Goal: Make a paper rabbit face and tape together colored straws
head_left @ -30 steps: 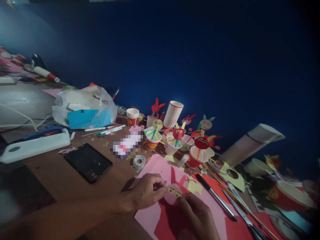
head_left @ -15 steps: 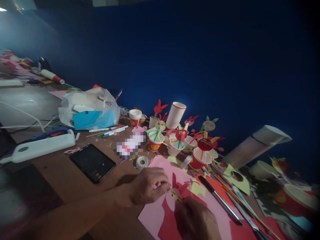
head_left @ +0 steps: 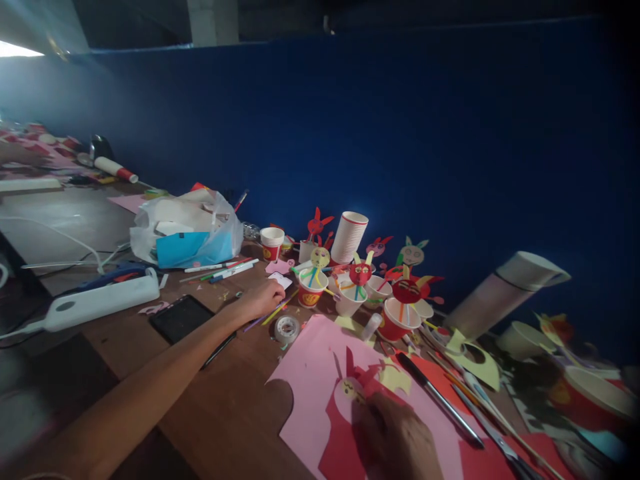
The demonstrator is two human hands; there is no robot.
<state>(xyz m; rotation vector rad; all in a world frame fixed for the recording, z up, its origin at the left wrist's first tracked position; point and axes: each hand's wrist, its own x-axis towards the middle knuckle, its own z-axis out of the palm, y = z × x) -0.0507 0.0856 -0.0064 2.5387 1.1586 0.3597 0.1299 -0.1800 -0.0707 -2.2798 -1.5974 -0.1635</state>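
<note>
My left hand (head_left: 260,298) reaches over the table, its fingers bent down and drawn together on a flat, phone-like thing with a white face (head_left: 281,280); most of that thing is under the hand. A roll of clear tape (head_left: 287,329) lies just in front. My right hand (head_left: 400,427) is closed at the edge of a paper rabbit head (head_left: 346,392) with a drawn face and red ears, held over red paper (head_left: 335,443) and a pink sheet (head_left: 305,373). Its fingertips are partly hidden.
Paper cups with straw-limbed paper figures (head_left: 360,273) stand at the back, beside a cup stack (head_left: 350,237). A pen (head_left: 440,400) and scissors (head_left: 493,433) lie at right, near a white flask (head_left: 505,293). At left are a tablet (head_left: 181,317), power strip (head_left: 103,300) and plastic bag (head_left: 187,230).
My left hand has left the rabbit head and moved forward and left to the flat thing. My right hand stays in place at the head. The view has tilted up slightly.
</note>
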